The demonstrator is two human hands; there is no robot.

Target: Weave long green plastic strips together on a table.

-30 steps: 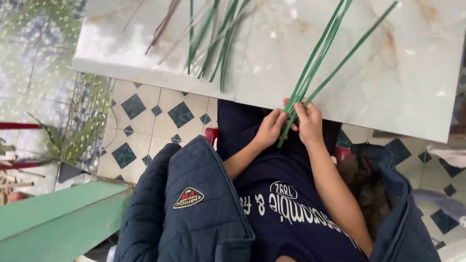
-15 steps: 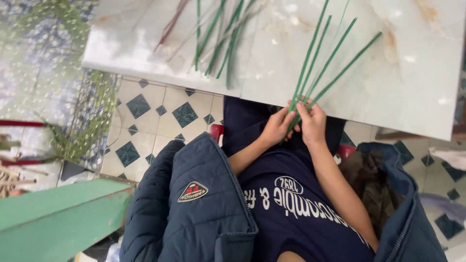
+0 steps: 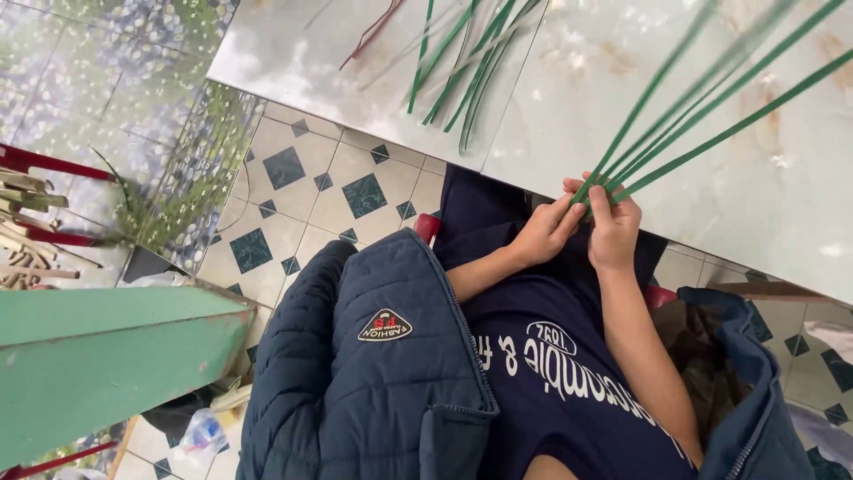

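Note:
My left hand [image 3: 546,233] and my right hand [image 3: 613,227] meet at the near edge of a pale marble-look table [image 3: 569,116]. Both pinch the near ends of several long green strips [image 3: 702,98], which fan up and to the right over the tabletop. My right thumb presses on the strips where they come together. Farther left on the table lies a loose bunch of green strips [image 3: 471,62] with one reddish strip [image 3: 369,31] beside it. My hands are clear of that bunch.
I wear a dark blue shirt and an open quilted navy jacket [image 3: 373,373]. The floor below has white tiles with dark green diamonds [image 3: 293,178]. A green wooden plank [image 3: 107,364] juts in from the left, with red bars and sticks [image 3: 31,222] behind it.
The strips in my hands have tilted further to the right and spread a little. My hands stay together at the strips' ends by the table edge.

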